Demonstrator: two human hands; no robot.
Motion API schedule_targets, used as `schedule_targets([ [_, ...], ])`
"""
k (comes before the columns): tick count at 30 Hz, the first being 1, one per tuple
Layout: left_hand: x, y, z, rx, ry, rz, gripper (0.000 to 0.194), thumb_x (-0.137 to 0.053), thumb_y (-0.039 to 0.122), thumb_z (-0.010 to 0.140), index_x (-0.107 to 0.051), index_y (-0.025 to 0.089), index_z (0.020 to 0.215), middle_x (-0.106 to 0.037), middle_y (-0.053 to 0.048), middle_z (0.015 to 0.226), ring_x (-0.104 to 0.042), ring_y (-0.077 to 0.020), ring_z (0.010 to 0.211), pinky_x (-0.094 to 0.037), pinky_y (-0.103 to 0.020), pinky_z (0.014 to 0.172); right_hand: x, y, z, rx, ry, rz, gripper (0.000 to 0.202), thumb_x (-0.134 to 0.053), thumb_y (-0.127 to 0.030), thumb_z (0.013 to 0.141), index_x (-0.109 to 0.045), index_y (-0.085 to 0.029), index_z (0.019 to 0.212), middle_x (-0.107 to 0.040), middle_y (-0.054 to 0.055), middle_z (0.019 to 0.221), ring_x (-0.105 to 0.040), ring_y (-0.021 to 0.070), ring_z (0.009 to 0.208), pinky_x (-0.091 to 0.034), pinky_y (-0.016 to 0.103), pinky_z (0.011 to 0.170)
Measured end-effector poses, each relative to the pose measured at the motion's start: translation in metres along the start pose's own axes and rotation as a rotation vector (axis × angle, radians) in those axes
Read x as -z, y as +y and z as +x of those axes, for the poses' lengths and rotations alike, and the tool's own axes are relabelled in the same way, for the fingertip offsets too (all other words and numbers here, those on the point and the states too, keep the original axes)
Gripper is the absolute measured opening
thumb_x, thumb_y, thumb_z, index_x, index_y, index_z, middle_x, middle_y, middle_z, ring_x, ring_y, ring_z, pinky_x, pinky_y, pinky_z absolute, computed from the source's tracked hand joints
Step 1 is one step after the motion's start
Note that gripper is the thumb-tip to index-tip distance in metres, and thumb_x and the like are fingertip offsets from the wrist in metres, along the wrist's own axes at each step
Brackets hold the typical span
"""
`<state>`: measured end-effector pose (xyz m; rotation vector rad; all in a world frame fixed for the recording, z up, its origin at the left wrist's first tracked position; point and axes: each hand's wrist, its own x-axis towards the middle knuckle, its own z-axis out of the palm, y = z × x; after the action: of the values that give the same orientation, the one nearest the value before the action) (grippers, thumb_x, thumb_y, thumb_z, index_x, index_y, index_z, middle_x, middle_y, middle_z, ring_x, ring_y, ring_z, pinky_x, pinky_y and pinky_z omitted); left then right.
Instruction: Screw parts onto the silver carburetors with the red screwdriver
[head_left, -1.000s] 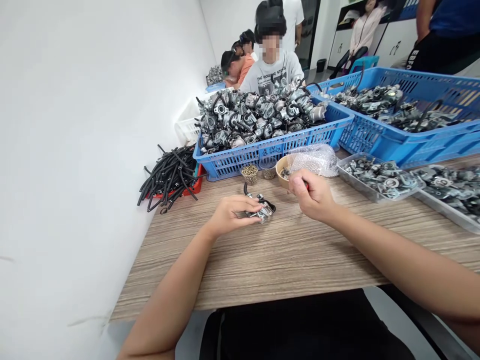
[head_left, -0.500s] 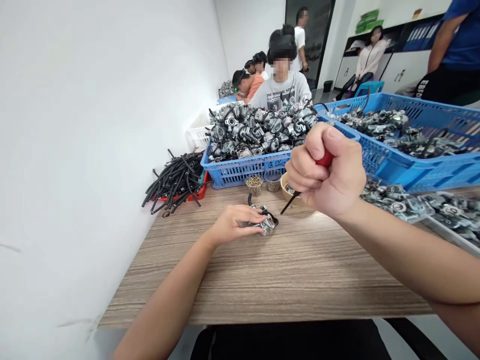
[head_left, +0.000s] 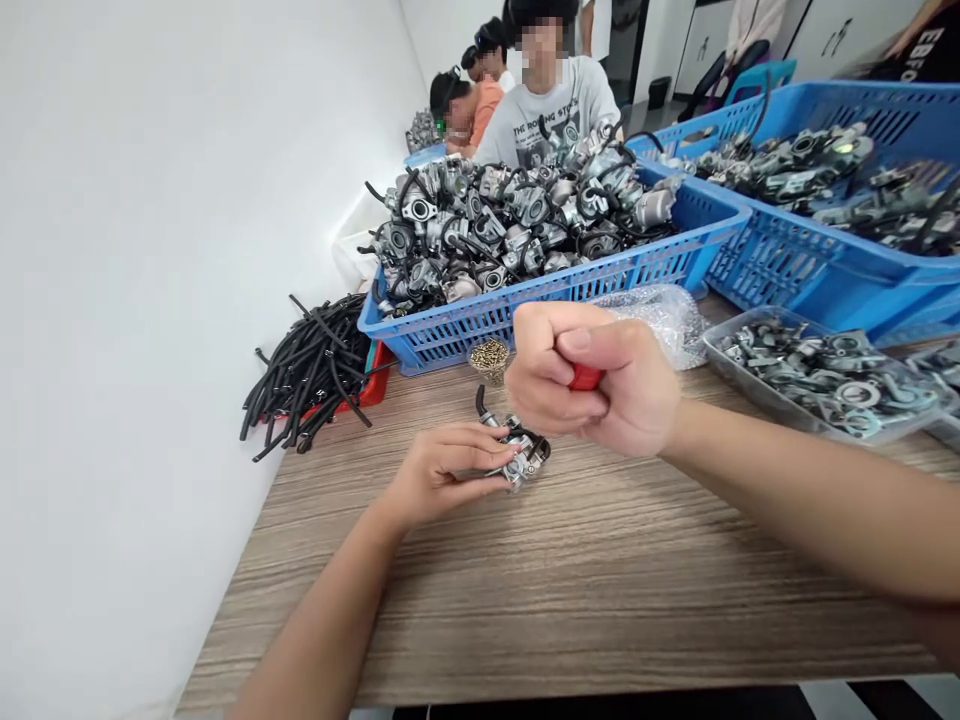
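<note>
My left hand (head_left: 442, 468) is closed around the side of a small silver carburetor (head_left: 529, 464), thumb below and fingers above, holding it on the wooden table. A short black hose (head_left: 481, 402) sticks up from the carburetor's far side. Above and to the right of it, my right hand (head_left: 626, 395) makes a fist around a screwdriver (head_left: 586, 377). Only part of its red handle shows; the fist hides the shaft, so I cannot tell whether the tip touches the carburetor.
A blue crate (head_left: 450, 345) heaped with carburetors stands behind my hands, with another blue crate (head_left: 825, 290) to its right. Black hoses (head_left: 315, 365) fill a red tray at left. A cup of brass-coloured screws (head_left: 489, 358), a clear tray (head_left: 817, 425) of metal parts and bubble wrap (head_left: 664, 320) lie nearby. A person (head_left: 555, 110) sits opposite.
My right fist with the screwdriver has moved left and lower, closer to the carburetor, and the shaft has gone from sight. My left hand still holds the carburetor. The view has tilted downward.
</note>
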<state>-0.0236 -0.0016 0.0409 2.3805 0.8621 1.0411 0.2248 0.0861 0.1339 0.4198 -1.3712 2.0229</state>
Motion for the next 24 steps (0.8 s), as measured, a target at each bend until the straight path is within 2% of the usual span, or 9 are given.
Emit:
schedule_targets([
  [4, -0.001, 0.001, 0.001, -0.004, 0.018, -0.023, 0.043, -0.097, 0.017, 0.096, -0.088, 0.027, 0.137, -0.092, -0.012, 0.126, -0.089, -0.0307, 0.124, -0.073, -0.047, 0.115, -0.002, 0.000, 0.001, -0.010, -0.027, -0.021, 0.041, -0.059, -0.047, 0.114, -0.048, -0.024, 0.082, -0.031, -0.012, 0.057, -0.022, 0.0065, 0.047, -0.025, 0.020, 0.045],
  [9, -0.002, 0.004, 0.002, 0.006, 0.034, -0.023, 0.033, -0.095, 0.018, 0.099, -0.090, 0.025, 0.130, -0.094, -0.011, 0.117, -0.091, -0.0291, 0.116, -0.073, -0.046, 0.115, -0.008, -0.002, -0.001, -0.017, 0.011, 0.018, 0.033, -0.053, -0.031, 0.112, -0.046, -0.024, 0.080, -0.030, -0.010, 0.060, -0.021, 0.0068, 0.050, -0.023, 0.020, 0.047],
  [13, -0.003, 0.005, 0.003, 0.002, 0.047, -0.028, 0.027, -0.094, 0.020, 0.100, -0.091, 0.025, 0.126, -0.094, -0.009, 0.113, -0.092, -0.0259, 0.108, -0.074, -0.046, 0.114, -0.010, 0.000, -0.001, 0.005, -0.003, 0.014, 0.035, -0.050, -0.033, 0.113, -0.046, -0.024, 0.080, -0.030, -0.009, 0.059, -0.021, 0.0071, 0.050, -0.022, 0.020, 0.046],
  [19, -0.003, 0.003, 0.002, -0.005, 0.035, -0.025, 0.033, -0.096, 0.016, 0.097, -0.090, 0.024, 0.129, -0.093, -0.012, 0.121, -0.089, -0.0295, 0.124, -0.073, -0.045, 0.115, -0.013, -0.008, -0.002, -0.056, 0.050, 0.004, 0.029, -0.049, -0.021, 0.107, -0.045, -0.024, 0.079, -0.030, -0.010, 0.059, -0.020, 0.0080, 0.051, -0.021, 0.024, 0.050],
  [24, -0.003, 0.003, 0.003, -0.012, 0.040, -0.019, 0.033, -0.096, 0.017, 0.097, -0.090, 0.023, 0.129, -0.093, -0.012, 0.120, -0.090, -0.0296, 0.121, -0.073, -0.046, 0.116, -0.013, -0.005, -0.001, -0.016, 0.040, 0.002, 0.029, -0.049, -0.020, 0.108, -0.045, -0.024, 0.079, -0.029, -0.010, 0.059, -0.020, 0.0080, 0.051, -0.021, 0.023, 0.049],
])
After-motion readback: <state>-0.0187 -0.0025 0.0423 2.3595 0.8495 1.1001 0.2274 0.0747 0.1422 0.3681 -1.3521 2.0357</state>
